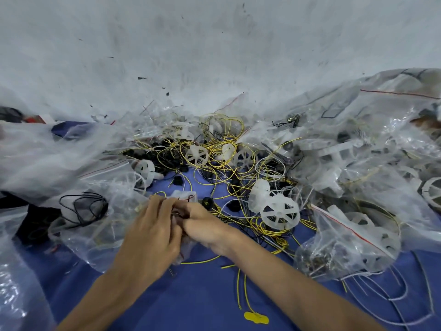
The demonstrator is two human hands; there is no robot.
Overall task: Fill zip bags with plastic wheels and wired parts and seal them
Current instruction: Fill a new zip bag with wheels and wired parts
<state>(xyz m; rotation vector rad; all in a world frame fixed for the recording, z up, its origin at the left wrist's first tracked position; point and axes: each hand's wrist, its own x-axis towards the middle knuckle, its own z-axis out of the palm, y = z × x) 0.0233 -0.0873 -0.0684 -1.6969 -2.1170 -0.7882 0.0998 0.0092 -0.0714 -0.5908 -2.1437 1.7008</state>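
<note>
Both hands meet at the middle of the blue table (210,295). My left hand (152,232) and my right hand (205,225) together pinch a small clear zip bag (183,197), whose top with a red line sticks out above the fingers. The bag's contents are mostly hidden by my hands. White spoked plastic wheels (279,213) lie just right of my hands, with more wheels (198,155) farther back. Yellow wires (224,149) and black wired parts (207,203) tangle around them.
Piles of filled clear zip bags lie on the right (353,240) and left (95,211). A large crumpled clear plastic sheet (35,158) covers the far left. Loose yellow wire with a flat tag (256,317) and white wires (401,292) lie near the front. A grey wall stands behind.
</note>
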